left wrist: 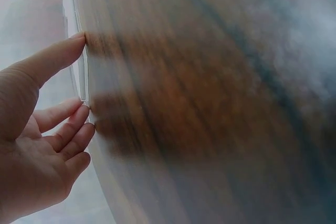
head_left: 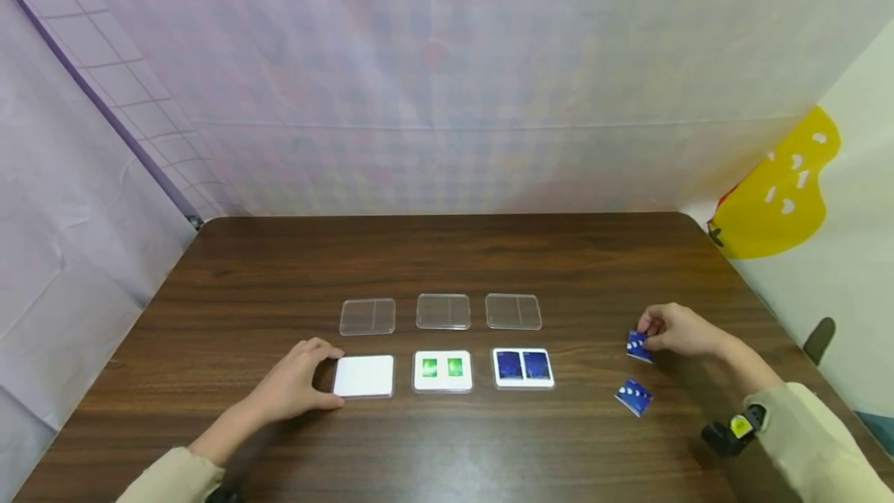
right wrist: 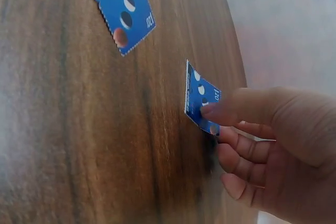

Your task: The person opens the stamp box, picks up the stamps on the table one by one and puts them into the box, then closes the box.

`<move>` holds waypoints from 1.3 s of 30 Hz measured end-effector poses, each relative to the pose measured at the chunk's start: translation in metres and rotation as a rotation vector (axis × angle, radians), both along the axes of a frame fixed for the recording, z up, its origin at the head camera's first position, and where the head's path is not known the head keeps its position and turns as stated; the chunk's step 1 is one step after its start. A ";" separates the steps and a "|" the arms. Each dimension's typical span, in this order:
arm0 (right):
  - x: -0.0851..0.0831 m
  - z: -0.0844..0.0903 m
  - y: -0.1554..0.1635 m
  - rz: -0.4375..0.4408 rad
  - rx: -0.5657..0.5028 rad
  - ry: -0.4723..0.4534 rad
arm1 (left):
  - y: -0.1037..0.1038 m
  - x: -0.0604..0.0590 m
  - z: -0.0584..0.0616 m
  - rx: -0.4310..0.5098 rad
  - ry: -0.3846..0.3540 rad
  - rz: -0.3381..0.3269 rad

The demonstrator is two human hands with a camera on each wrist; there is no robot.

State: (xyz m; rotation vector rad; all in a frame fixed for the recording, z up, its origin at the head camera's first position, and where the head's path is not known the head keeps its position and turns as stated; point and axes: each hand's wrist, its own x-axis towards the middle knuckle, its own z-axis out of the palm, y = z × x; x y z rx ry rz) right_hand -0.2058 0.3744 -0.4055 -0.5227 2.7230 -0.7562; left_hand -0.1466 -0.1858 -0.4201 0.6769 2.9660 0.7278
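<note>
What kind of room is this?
Probably a small hobby corner set up for sorting stamps: a wooden table closed in by hanging plastic sheets, with clear cases in a row and blue stamps lying loose.

Dark wooden table point(head_left: 447, 254) stands before pale lilac checked curtains point(head_left: 447, 60).

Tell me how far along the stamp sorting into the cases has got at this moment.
Looks done: the middle case shows two green stamps, the right case two dark blue ones. In hand: the right hand pinches a blue stamp, tilted up off the table; the left hand touches the blank white case. Left: the second blue stamp lies loose, and three clear lids lie apart behind.
</note>
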 end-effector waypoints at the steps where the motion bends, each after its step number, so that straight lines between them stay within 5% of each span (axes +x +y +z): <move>1: 0.000 0.001 0.001 0.005 -0.004 0.002 | 0.000 0.000 0.000 0.000 0.000 0.000; 17: -0.005 0.037 -0.017 0.155 -0.105 -0.054 | -0.002 0.001 0.002 0.009 -0.021 0.009; 28: -0.003 0.064 -0.089 0.234 -0.104 0.016 | -0.001 0.001 0.002 0.009 -0.017 0.016; 39: -0.007 0.079 -0.163 0.304 -0.148 -0.016 | -0.002 0.002 0.001 0.015 0.001 0.012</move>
